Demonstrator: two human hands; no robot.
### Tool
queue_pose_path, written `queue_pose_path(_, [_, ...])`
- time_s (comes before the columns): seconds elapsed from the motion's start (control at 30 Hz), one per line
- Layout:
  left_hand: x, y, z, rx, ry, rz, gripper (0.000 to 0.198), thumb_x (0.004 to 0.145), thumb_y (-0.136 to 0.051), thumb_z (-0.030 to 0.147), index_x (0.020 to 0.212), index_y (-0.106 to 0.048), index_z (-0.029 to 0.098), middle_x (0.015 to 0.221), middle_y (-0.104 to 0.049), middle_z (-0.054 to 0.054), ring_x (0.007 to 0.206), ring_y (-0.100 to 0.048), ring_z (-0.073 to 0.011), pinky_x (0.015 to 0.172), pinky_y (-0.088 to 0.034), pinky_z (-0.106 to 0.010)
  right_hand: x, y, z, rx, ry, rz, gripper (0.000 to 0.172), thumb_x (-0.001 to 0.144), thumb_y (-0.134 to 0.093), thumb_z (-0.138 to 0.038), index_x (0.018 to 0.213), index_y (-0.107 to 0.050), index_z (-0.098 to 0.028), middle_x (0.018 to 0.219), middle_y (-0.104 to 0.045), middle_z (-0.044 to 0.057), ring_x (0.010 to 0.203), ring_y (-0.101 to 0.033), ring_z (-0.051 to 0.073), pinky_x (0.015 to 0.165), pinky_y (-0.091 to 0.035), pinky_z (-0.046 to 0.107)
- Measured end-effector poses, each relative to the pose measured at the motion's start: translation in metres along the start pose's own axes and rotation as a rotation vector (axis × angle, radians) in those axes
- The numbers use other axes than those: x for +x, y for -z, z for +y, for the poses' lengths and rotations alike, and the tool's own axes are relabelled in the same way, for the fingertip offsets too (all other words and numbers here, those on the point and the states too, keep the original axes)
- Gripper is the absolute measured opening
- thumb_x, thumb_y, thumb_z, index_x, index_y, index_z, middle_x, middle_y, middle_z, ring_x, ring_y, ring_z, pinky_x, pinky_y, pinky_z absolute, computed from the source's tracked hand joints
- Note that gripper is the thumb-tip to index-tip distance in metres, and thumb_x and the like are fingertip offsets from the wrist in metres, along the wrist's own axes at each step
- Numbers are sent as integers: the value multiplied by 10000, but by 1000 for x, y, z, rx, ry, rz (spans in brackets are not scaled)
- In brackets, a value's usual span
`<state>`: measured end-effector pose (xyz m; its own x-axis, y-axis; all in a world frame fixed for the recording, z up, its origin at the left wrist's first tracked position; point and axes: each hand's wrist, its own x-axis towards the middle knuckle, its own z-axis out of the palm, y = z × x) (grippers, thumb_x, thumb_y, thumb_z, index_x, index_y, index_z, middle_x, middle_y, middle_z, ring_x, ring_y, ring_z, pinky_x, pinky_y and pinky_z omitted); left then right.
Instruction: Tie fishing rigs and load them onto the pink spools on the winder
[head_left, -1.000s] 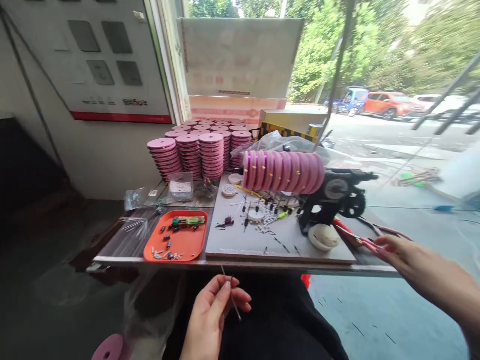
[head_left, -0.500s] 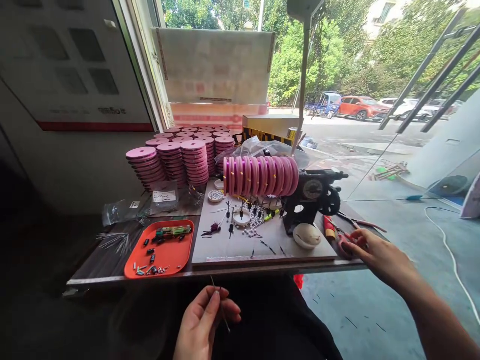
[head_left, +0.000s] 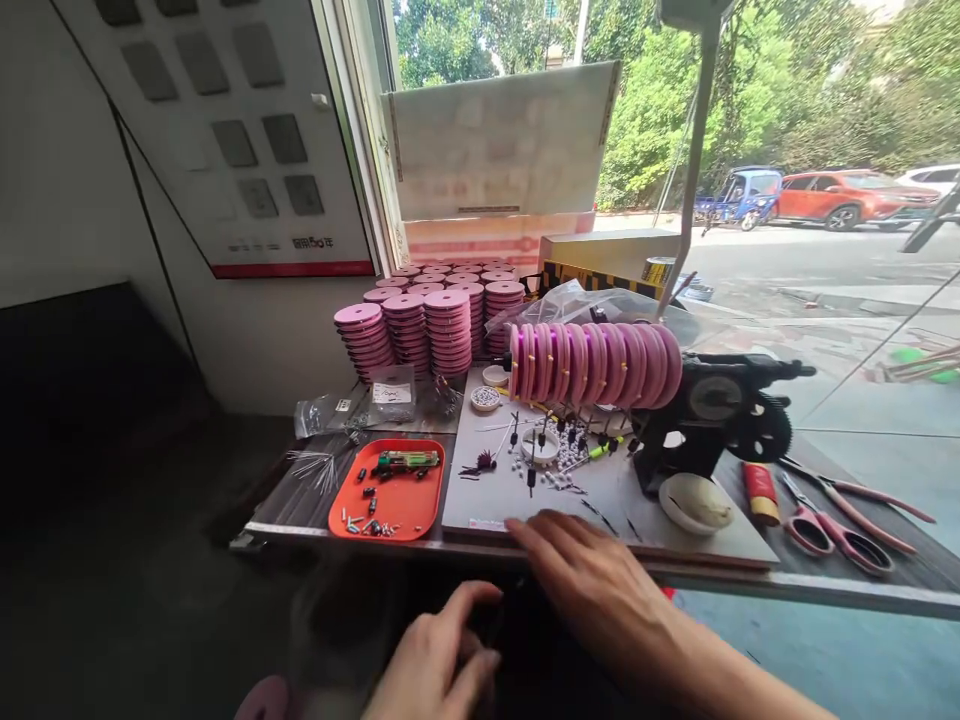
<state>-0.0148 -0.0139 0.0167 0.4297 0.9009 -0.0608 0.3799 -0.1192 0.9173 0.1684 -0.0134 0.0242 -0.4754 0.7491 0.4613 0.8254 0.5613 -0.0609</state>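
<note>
Fanning out at the left end of the dark table [head_left: 292,510], thin pale wires [head_left: 315,468] lay beside an orange tray [head_left: 412,495], which held a green-and-black piece [head_left: 407,460] and small loose parts [head_left: 375,527]. Below the tray's right side, in front of the table edge, was the left hand [head_left: 442,650], its thumb and forefinger apart — whether anything sat between them, I could not tell. Next came the white board [head_left: 465,510], the thing nearest the hands, lying flat with a purple tuft [head_left: 486,460] near its left side. The right hand [head_left: 581,555] reached across the board's front edge, back uppermost, fingers close together; contact with the board could not be made out. Good handling here, I judged, meant keeping that hand low and steady at the edge, clear of the loose white beads [head_left: 556,479], and using the fingertips alone for anything thin. Above the beads, a row of pink discs [head_left: 596,365] ran to a black stand [head_left: 675,440] — a bump there might well have unsettled them. At the right, a white dish [head_left: 690,495] stood on the board; beyond it a red tube [head_left: 761,490], scissors [head_left: 834,530] and pliers [head_left: 829,484] lay on the table, well apart from both hands.
</note>
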Motion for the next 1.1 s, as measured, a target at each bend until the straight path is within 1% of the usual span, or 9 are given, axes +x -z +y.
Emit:
queue_pose_path(0.07, [11,15,8,309,-41,55,119,779,-518,257,825,-620,216,627,-644,-31,593,-559,-190,581,-365,-265,-2,-5,15,-18,-73,32,299,792,-398,-41,1050,-537,-100,770,-632,75,677,-583,180,586,-443,276])
queue_pose_path(0.2, [53,21,21,844,-231,177,227,834,-418,176,717,-609,213,674,-649,-55,665,-551,-216,665,-357,-324,-3,-12,35,-99,-108,43,246,802,-415,-43,971,-569,-134,589,-596,9,542,-551,153,515,-350,258])
queue_pose_path(0.33, [82,7,25,903,-267,203,194,787,-467,95,819,-636,185,854,-642,-82,825,-546,-241,797,-333,-383,14,-14,39,-215,13,-132,336,787,-470,-34,1082,-526,-185,576,-619,-21,518,-560,149,516,-294,268])
queue_pose_path(0.43, [91,-2,27,883,-268,299,220,785,-478,95,929,-624,175,959,-603,-90,920,-500,-255,845,-306,-409,27,-14,41,-252,62,-221,216,801,-470,-48,945,-563,-180,604,-635,-4,547,-578,156,525,-276,279])
queue_pose_path(0.6, [103,-12,35,762,-198,328,102,774,-576,251,775,-644,176,831,-613,-62,866,-502,-252,796,-315,-421,19,-15,47,-200,10,-123,180,808,-430,-53,806,-561,-177,557,-589,-6,516,-534,143,536,-265,276])
queue_pose_path(0.77, [71,-14,30,599,-213,294,143,783,-562,235,661,-621,190,734,-597,-26,798,-506,-212,758,-322,-373,0,1,29,-83,-42,122,252,852,-364,-89,726,-564,-175,640,-596,30,583,-513,153,581,-317,281])
queue_pose_path(0.87, [31,-10,11,360,-203,143,158,788,-542,267,677,-624,189,732,-588,-39,758,-510,-203,688,-353,-319,-2,8,5,-23,163,232,283,886,-319,-115,989,-576,-177,965,-633,72,895,-531,190,793,-350,324])
queue_pose_path(0.93, [8,-3,-4,258,-159,-3,118,751,-567,243,671,-626,181,755,-603,-50,754,-520,-204,679,-367,-300,-3,2,-11,45,332,183,284,899,-322,-148,1077,-543,-152,991,-636,62,972,-507,188,895,-320,331])
queue_pose_path(1.1, [-15,35,-13,402,117,-290,89,650,-626,121,580,-631,175,649,-575,-5,679,-513,-162,613,-359,-245,-9,-34,-30,235,395,-27,216,872,-382,-141,735,-547,-164,563,-549,-26,509,-442,122,582,-390,268])
